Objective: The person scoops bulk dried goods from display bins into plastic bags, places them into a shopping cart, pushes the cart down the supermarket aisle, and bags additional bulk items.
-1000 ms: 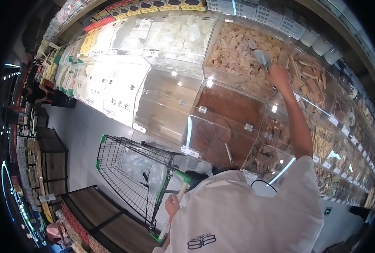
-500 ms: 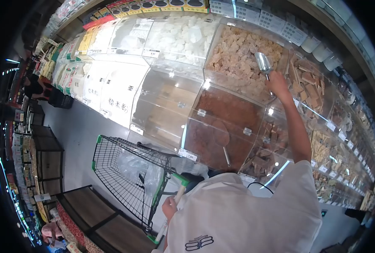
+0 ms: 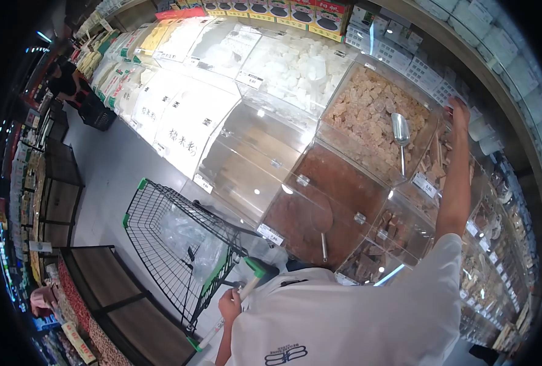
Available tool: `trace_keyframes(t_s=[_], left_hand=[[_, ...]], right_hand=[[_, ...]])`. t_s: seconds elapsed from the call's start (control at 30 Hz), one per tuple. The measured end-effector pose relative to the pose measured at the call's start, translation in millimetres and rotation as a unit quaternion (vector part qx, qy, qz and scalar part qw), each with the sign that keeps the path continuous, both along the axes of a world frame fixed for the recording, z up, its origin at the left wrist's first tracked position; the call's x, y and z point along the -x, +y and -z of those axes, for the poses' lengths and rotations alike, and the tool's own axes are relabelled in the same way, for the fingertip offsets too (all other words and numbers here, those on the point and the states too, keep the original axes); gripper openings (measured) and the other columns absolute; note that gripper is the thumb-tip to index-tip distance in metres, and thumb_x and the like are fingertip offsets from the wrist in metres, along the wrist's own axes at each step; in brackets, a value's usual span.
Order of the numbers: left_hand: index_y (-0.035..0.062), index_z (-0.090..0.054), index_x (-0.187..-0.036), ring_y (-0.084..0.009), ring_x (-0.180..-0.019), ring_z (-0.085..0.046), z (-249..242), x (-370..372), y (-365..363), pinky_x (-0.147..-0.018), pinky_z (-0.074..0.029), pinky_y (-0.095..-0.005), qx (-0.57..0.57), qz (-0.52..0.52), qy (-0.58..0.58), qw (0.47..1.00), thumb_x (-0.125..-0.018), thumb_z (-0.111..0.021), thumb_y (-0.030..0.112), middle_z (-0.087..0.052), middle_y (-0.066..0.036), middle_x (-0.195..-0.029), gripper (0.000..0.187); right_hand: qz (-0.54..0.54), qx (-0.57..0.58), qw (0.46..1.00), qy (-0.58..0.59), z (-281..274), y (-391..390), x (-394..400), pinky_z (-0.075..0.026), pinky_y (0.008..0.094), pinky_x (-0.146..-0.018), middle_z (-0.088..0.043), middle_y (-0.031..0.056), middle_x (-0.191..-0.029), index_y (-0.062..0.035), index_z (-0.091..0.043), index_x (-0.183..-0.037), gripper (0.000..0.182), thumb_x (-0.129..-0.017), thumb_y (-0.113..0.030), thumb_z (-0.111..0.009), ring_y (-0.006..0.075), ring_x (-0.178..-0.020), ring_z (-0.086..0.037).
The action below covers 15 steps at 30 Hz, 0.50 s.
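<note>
My left hand (image 3: 229, 305) is wrapped round the handle (image 3: 246, 289) of a green-trimmed wire shopping cart (image 3: 167, 229) with clear plastic inside. My right hand (image 3: 457, 112) reaches to the back edge of the bins, above a bin of brown slabs (image 3: 445, 149). Its fingers are curled; what they grip is too small to tell. Left of that arm, a metal scoop (image 3: 400, 129) lies on amber lumps (image 3: 368, 97) in a clear bin, handle towards me. Another scoop (image 3: 324, 244) lies in the reddish-brown powder bin (image 3: 344, 177).
White powder bins (image 3: 188, 122) and a bin of white lumps (image 3: 301, 67) extend left. Boxes (image 3: 277, 12) and white jars (image 3: 484, 131) line the back shelf. Low wooden shelving (image 3: 131, 305) stands beyond the cart. Another person (image 3: 67, 82) is at the far left beside a dark basket (image 3: 97, 113).
My right hand has let go of the scoop, left it on the amber lumps and moved right and back to the bin edge. The view has shifted; my left hand stays on the cart handle.
</note>
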<state>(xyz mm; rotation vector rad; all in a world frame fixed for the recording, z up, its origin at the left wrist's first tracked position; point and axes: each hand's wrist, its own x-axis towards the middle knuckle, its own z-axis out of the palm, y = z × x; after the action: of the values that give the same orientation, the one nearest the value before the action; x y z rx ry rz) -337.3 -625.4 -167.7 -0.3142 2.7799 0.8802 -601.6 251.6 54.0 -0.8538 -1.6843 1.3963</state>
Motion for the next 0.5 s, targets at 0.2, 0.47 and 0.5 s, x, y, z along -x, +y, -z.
trace_keyframes(t_s=[0.2, 0.47, 0.5], left_hand=[[0.0054, -0.074, -0.095, -0.0316, -0.072, -0.071, -1.9, 2.4, 0.9, -0.067, -0.054, -0.041, -0.019, 0.006, 0.006, 1.0, -0.095, -0.053, 0.027, -0.071, -0.016, -0.08, 0.03], [0.0061, -0.073, -0.093, -0.0318, -0.074, -0.071, -6.2, 4.5, 1.4, -0.067, -0.054, -0.0434, -0.021, -0.015, -0.004, 1.0, -0.094, -0.055, 0.028, -0.071, -0.016, -0.081, 0.029], [0.0068, -0.073, -0.093, -0.0326, -0.072, -0.07, -9.9, 4.8, 2.3, -0.067, -0.053, -0.0436, -0.012, -0.012, 0.0, 1.0, -0.094, -0.054, 0.029, -0.07, -0.016, -0.081, 0.029]], right_hand=[[-0.026, -0.125, 0.992, 0.004, 3.9, 2.6, -16.5, -0.047, 0.0215, -0.062, -0.07, 0.0071, -0.092, 0.0057, -0.058, -0.129, 0.053, -0.087, -0.02, -0.076, 0.0086, -0.069, -0.061], [-0.125, -0.578, 0.796, -0.128, 22.2, -26.6, -69.8, -0.052, 0.0341, -0.085, -0.071, 0.014, -0.103, 0.0007, -0.069, -0.112, 0.022, -0.094, -0.011, -0.062, 0.0267, -0.094, -0.069], [-0.136, -0.584, 0.783, -0.166, 19.4, -44.7, -76.9, -0.051, 0.0371, -0.091, -0.069, 0.0176, -0.111, 0.0001, -0.068, -0.113, 0.023, -0.095, -0.008, -0.059, 0.0343, -0.102, -0.066]])
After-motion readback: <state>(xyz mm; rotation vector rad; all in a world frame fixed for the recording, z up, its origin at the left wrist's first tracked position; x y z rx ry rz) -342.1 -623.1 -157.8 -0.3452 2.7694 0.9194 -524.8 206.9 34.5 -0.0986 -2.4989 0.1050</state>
